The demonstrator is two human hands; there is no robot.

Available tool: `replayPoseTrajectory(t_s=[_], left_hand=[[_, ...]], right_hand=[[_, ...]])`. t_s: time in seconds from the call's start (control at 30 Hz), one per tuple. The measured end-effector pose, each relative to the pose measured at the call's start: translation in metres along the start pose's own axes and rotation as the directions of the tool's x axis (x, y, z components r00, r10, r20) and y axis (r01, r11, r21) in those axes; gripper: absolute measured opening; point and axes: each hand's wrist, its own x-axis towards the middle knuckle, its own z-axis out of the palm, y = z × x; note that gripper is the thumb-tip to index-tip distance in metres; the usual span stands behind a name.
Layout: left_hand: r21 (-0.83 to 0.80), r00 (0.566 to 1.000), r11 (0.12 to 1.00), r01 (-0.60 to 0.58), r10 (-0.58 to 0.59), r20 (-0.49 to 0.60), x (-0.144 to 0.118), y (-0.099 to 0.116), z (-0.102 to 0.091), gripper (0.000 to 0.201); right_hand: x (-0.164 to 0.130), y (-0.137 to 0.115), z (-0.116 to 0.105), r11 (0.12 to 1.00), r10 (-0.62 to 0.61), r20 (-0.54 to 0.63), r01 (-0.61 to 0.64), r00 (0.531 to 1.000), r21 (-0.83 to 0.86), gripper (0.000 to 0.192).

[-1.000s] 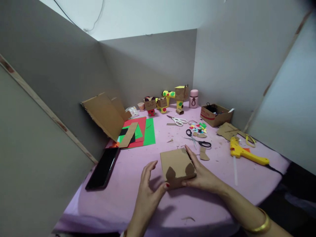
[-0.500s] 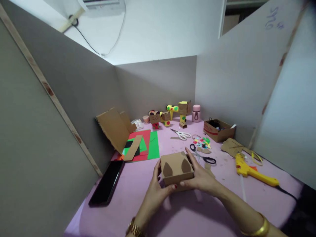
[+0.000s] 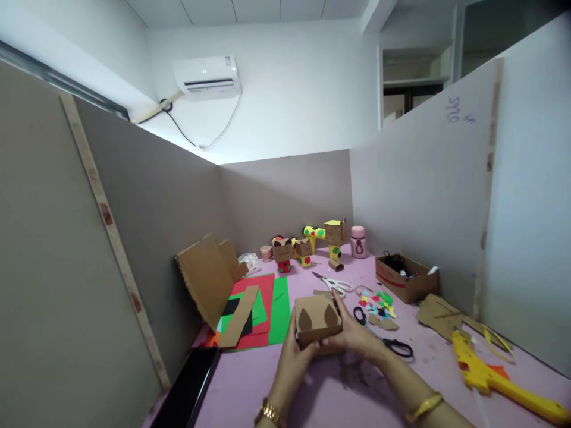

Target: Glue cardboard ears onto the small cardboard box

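Cardboard box [image 3: 317,321] sits lifted just above the pink table [image 3: 285,386], in the near middle of it, held between both hands with its broad face tilted toward the camera; two darker ear-shaped cutouts show side by side on that face. Its long axis runs left to right, so each hand takes one short end. The left hand [image 3: 295,355] cups the lower left corner from below, fingers closed against the box's underside, a watch at the wrist. The right hand [image 3: 357,337] wraps the right end, fingers laid along the front edge and closed on the cardboard, a gold bangle further down the arm. Both are equally near, touching the box, which lies straight ahead of the person. Just beyond the right hand lie black-handled scissors [image 3: 384,340], then a scatter of coloured paper scraps [image 3: 378,302] and white-handled scissors [image 3: 334,284]. To the left are red and green paper sheets [image 3: 263,303] under leaning cardboard pieces [image 3: 209,285], with a dark phone [image 3: 187,389] nearer the table edge. A yellow glue gun [image 3: 491,380] lies well apart on the right, and small decorated cardboard figures [image 3: 312,244] stand at the back by the partition.
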Motion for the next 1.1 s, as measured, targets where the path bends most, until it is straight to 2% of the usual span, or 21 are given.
replayPoseTrajectory(t_s=[0.17, 0.3, 0.47, 0.63, 0.87, 1.1], left_hand=[[0.059, 0.999, 0.998, 0.026, -0.024, -0.041, -0.005, -0.014, -0.002, 0.088], [0.091, 0.998, 0.995, 0.051, -0.048, -0.032, -0.009, -0.012, -0.006, 0.094], [0.227, 0.986, 0.974, -0.003, 0.04, -0.16, -0.01, 0.006, -0.013, 0.064], [0.317, 0.98, 0.947, -0.059, 0.115, -0.161, -0.005, 0.02, -0.014, 0.035], [0.324, 0.98, 0.942, -0.086, 0.138, -0.142, 0.0, 0.02, -0.011, 0.033], [0.326, 0.982, 0.941, -0.093, 0.142, -0.128, -0.001, 0.02, -0.01, 0.03]], right_hand=[[0.001, 0.019, -0.001, 1.0, -0.012, 0.016, 0.012, 1.0, 0.008, 0.147], [-0.002, 0.027, -0.006, 0.999, -0.017, 0.016, 0.017, 1.0, -0.029, 0.14], [-0.01, 0.018, -0.02, 0.99, -0.008, -0.025, 0.004, 1.0, -0.142, 0.138], [-0.016, 0.002, -0.029, 0.974, 0.005, -0.001, -0.005, 1.0, -0.226, 0.132], [-0.017, 0.004, -0.028, 0.971, -0.001, 0.009, 0.003, 1.0, -0.239, 0.127], [-0.019, 0.013, -0.026, 0.986, 0.002, 0.043, 0.006, 0.999, -0.167, 0.123]])
